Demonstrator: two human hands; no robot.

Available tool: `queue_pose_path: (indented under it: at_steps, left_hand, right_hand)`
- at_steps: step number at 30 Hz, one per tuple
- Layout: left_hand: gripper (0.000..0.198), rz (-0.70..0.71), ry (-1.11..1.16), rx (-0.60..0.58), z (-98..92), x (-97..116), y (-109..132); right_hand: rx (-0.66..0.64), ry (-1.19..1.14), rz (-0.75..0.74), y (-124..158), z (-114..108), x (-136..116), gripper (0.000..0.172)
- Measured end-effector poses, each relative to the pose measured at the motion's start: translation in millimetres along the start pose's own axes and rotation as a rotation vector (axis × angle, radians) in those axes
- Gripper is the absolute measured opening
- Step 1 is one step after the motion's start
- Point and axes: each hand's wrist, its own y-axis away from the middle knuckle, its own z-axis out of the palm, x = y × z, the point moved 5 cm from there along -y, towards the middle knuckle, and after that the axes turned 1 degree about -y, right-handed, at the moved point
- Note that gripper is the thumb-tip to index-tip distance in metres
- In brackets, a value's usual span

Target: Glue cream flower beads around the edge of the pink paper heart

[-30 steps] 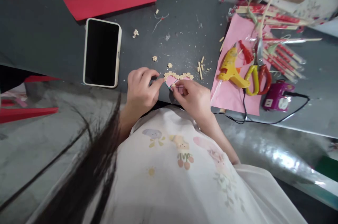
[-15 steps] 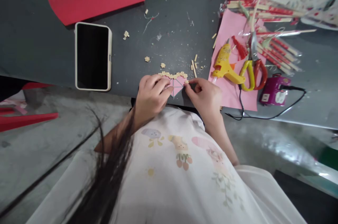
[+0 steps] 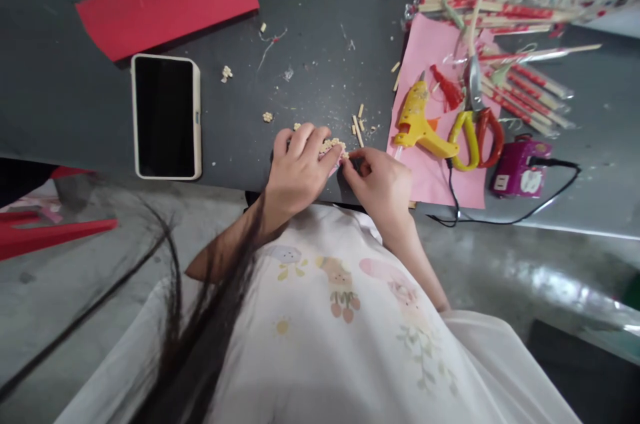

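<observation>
A small pink paper piece (image 3: 334, 171) lies near the table's front edge, mostly hidden under my left hand (image 3: 300, 171). Pale flower-shaped clusters (image 3: 331, 144) of cut stick ends line its far edge. My left hand rests flat on the piece with fingers spread, its thumb beside the row. At the right end of that row, the thumb and forefinger of my right hand (image 3: 383, 181) pinch one tiny pale cluster (image 3: 345, 156), touching or almost touching the paper. Beyond the hands lie another flower cluster (image 3: 268, 117) and short cut sticks (image 3: 357, 132).
A phone (image 3: 165, 117) lies to the left below a red sheet (image 3: 170, 4). On the right, a yellow glue gun (image 3: 417, 121) and scissors (image 3: 473, 117) rest on pink paper (image 3: 440, 191). Beside them are a purple box (image 3: 521, 167) with a cable and wrapped chopsticks (image 3: 530, 94).
My left hand has slid right and spread over the pink piece, covering more of it. My right hand has shifted slightly left, still pinching the cluster. The whole view has moved a little.
</observation>
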Motion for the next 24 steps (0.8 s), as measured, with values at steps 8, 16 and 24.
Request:
queue_pose_path:
  at_steps: [8, 16, 24]
  left_hand:
    - [0.025, 0.006, -0.013, -0.016, -1.6, -2.0, -1.4]
    - [0.024, -0.009, 0.002, -0.043, -5.1, -2.6, -7.5]
    - [0.023, 0.019, -0.051, -0.061, -6.2, -1.9, -10.0]
  right_hand:
    - [0.001, -0.003, -0.038, -1.9, -1.2, 0.3, 0.025]
    - [-0.024, -0.017, -0.075, -3.0, 0.8, 0.0, 0.027]
    - [-0.026, -0.008, -0.102, -3.6, 0.9, -2.0, 0.027]
